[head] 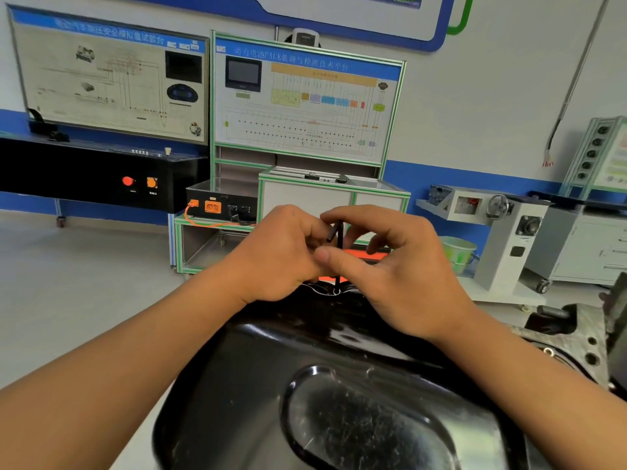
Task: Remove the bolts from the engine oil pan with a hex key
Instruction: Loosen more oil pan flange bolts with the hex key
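Hands meet over the far rim of the oil pan (305,340), both closed on the hex key (340,236). We hold the key upright, long shaft down, short arm at the top and angled to the left. Its tip sits on a small pale ring on the rim, which we take to be the bolt (336,292); the head itself is too small to make out.

Our left hand (285,252) has its fingers curled in toward the bend of the key and seems to pinch the short arm, though the contact is partly hidden. Our right hand (390,262) arches over the top, its thumb lying across the front of the shaft and the forefinger hooked over the bend, so the shaft is pinched between them.

Holding the key this way gives little leverage but quick turning, so we judge this bolt is already loose and is being spun out with the fingertips. Two hands keep the shaft square in the socket; if it tilts, the tip could ride out.

The glossy black pan fills the near part of the view, domed side up, and it sits on the grey engine block (573,334) showing at the right.
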The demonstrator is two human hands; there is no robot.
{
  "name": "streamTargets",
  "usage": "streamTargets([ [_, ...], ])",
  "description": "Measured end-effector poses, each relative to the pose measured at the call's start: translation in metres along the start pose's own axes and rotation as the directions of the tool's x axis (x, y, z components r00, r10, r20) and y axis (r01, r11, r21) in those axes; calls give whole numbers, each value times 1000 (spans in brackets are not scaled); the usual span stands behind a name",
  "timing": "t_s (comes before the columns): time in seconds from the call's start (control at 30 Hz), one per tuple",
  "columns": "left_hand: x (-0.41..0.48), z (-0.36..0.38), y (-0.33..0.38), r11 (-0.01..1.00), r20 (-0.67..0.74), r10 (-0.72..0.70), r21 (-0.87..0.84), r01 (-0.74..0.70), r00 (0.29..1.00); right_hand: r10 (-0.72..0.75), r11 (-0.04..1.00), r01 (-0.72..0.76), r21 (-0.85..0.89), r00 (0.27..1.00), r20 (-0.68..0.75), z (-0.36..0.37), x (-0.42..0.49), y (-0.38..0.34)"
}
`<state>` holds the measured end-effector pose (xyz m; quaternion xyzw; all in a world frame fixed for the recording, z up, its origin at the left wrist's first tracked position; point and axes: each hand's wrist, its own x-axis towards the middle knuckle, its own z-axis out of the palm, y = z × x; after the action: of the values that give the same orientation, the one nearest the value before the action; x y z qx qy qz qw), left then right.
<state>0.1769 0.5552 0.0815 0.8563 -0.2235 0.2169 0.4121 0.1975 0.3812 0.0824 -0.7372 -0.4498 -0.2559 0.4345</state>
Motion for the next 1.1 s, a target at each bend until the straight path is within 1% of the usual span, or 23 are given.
streamTargets([
  [0.1,0,2,2,1000,-17,25,16,-25,1000,-91,995,88,-51,994,-55,1,2,0],
  [0.23,0,3,3,999,-5,38,5,-38,999,-231,957,202,-207,964,-131,2,3,-2],
  [0.33,0,2,2,999,15,38,-16,-38,999,-288,923,240,-301,949,-126,6,3,-3],
  [0.4,0,3,0,998,4,25,-66,-25,1000,-297,920,256,-298,950,-99,6,3,0],
  [0.43,0,3,-1,995,-4,21,-93,-21,1000,-275,942,251,-222,958,-84,5,1,2],
  [0.47,0,3,-1,993,-6,20,-115,-20,1000,-214,975,209,-80,975,-61,4,0,3],
  [0.5,0,4,-2,992,5,18,-126,-17,1000,-113,988,115,105,993,-21,2,-1,2],
  [0.53,0,4,-4,992,22,15,-127,-12,1000,1,958,-12,288,999,37,1,0,1],
  [0.57,1,4,-5,992,34,10,-122,-5,999,107,891,-142,430,989,104,0,1,0],
  [0.6,1,5,-6,993,50,3,-116,3,999,199,818,-254,516,967,161,0,3,1],
  [0.63,1,5,-6,993,78,-7,-113,16,997,272,757,-340,559,941,204,0,6,2],
  [0.67,2,5,-6,994,106,-17,-106,28,994,320,714,-398,576,917,238,0,9,3],
  [0.7,2,5,-5,994,125,-27,-98,40,992,346,698,-432,570,902,260,2,12,3],
  [0.8,2,3,-7,995,113,-63,-70,71,992,363,748,-458,480,888,283,10,14,4],
  [0.83,2,3,-7,994,110,-80,-63,87,991,374,745,-463,481,886,274,12,14,4],
  [0.9,3,3,-8,990,125,-134,-37,139,983,413,718,-473,511,880,234,12,15,5],
  [0.97,5,3,-9,980,116,-199,43,195,973,481,701,-496,513,860,174,9,17,6],
  [1.1,7,0,-14,913,76,-364,226,339,928,582,678,-478,559,813,-10,2,19,10],
])
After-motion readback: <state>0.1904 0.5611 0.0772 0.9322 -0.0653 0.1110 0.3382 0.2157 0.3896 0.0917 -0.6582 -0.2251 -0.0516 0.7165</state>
